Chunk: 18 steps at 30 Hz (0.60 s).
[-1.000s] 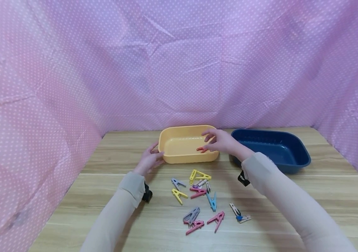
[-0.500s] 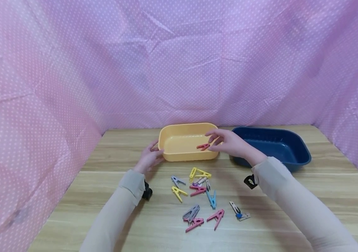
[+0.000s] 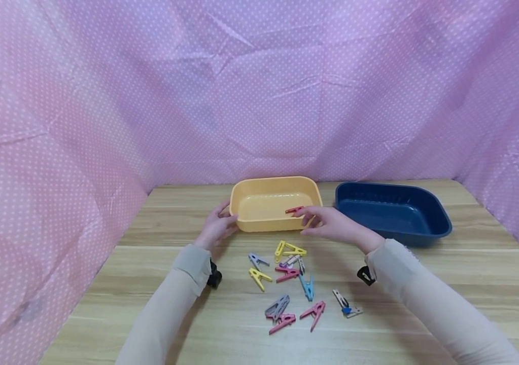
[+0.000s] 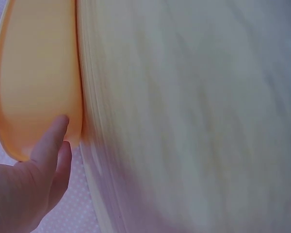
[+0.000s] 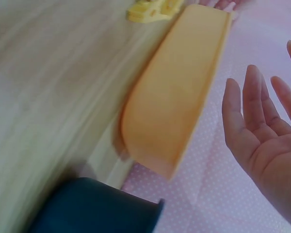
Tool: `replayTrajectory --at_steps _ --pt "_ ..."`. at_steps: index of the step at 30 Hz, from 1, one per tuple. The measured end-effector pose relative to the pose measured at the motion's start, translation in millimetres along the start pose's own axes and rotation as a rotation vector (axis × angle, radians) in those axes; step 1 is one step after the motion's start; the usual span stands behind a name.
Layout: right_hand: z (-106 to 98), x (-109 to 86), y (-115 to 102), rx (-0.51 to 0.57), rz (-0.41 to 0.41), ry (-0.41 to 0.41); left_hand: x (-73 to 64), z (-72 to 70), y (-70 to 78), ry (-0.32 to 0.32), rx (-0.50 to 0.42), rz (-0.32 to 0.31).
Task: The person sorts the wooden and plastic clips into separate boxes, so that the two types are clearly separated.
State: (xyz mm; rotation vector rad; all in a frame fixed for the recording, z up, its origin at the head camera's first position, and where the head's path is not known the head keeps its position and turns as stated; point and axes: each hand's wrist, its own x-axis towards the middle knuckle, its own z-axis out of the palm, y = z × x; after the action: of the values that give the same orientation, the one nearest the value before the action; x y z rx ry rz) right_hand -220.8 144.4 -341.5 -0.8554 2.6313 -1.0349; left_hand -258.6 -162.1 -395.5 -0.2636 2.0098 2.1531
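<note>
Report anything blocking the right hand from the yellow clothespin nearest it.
Nothing visible stands between the right hand and that yellow clothespin; in the head view, only tabletop shows between them.

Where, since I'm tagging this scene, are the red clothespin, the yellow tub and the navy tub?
Red clothespin (image 3: pixel 292 209): head view, on its visible body.
Yellow tub (image 3: pixel 266 226): head view, on its near outer wall.
Navy tub (image 3: pixel 393 215): head view, on its bare inside floor.

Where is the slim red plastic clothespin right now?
In the head view, the slim red plastic clothespin lies inside the yellow-orange oblong plastic basin, right of its middle, close to the person's right hand.
</note>
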Motion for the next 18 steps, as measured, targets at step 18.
replayTrajectory --at_steps 18 --pt "30.1 3.7 23.2 -0.156 -0.068 -0.159 -1.3 -0.5 -0.2 0.026 0.018 -0.013"
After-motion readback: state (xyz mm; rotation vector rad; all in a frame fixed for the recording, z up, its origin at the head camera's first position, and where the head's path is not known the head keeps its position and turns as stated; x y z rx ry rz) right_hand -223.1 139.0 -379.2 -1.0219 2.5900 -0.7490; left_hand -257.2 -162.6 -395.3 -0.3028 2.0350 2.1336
